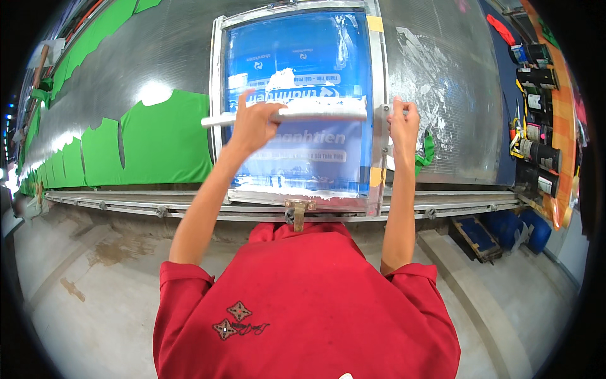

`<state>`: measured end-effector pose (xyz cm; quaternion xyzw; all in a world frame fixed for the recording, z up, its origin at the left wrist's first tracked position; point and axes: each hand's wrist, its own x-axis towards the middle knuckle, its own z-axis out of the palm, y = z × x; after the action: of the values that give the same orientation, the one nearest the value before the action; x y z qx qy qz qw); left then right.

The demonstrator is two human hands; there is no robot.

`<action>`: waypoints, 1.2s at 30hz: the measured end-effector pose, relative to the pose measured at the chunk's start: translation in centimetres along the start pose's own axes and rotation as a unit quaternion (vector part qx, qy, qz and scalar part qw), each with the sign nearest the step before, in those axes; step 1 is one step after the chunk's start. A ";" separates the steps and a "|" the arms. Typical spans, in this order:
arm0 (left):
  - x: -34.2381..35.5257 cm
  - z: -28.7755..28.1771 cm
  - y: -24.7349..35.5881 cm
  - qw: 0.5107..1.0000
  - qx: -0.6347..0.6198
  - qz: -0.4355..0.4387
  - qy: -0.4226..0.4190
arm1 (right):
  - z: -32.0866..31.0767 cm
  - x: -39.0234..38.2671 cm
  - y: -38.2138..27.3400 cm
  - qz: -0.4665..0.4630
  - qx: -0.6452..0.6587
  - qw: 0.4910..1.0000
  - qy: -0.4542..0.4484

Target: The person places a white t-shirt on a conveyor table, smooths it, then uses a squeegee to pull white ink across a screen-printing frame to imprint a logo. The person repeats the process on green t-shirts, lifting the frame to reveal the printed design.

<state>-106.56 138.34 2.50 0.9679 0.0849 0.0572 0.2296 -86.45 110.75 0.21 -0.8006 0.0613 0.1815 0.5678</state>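
My left hand (254,126) is wrapped round the left part of a long white-smeared squeegee (331,112), its index finger pointing up. The squeegee lies crosswise over a blue printing screen (297,161) with lettering. White ink (282,79) streaks the mesh above the blade, and another line of it runs along the screen's lower edge. A pale metal frame (377,69) surrounds the screen. At the frame's right side my right hand (404,120) is closed, its curled fingers against the edge. What lies inside that grip is mostly hidden.
Green fabric pieces (167,142) lie on the grey table (170,38) to the left; a green scrap (427,151) lies right of the frame. A metal rail (145,205) runs along the near edge. Dark containers (540,104) line the far right, with blue drums (536,230) below.
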 end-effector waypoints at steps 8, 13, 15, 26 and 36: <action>-18.9 3.6 9.2 0.999 -0.015 -0.042 0.023 | 0.0 -1.3 -0.7 -0.087 -0.049 0.993 0.063; -19.9 3.3 8.6 0.998 -0.009 -0.047 0.035 | 1.4 -1.8 0.9 -0.128 0.001 0.990 0.060; -19.6 2.0 6.8 0.998 -0.009 -0.055 0.006 | 3.5 -2.1 1.5 -0.137 0.033 0.989 0.044; -29.4 -11.8 -15.9 0.996 0.046 -0.067 -0.032 | 31.1 -11.8 5.6 -0.149 0.079 0.985 0.026; -34.9 -16.9 -26.2 0.997 0.007 -0.074 -0.033 | 43.0 -19.3 3.0 -0.149 -0.039 0.985 0.078</action>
<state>-146.94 162.12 3.10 0.9620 0.1488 0.0076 0.2288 -114.77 147.68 -7.95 -0.8339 -0.0223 0.0341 0.5504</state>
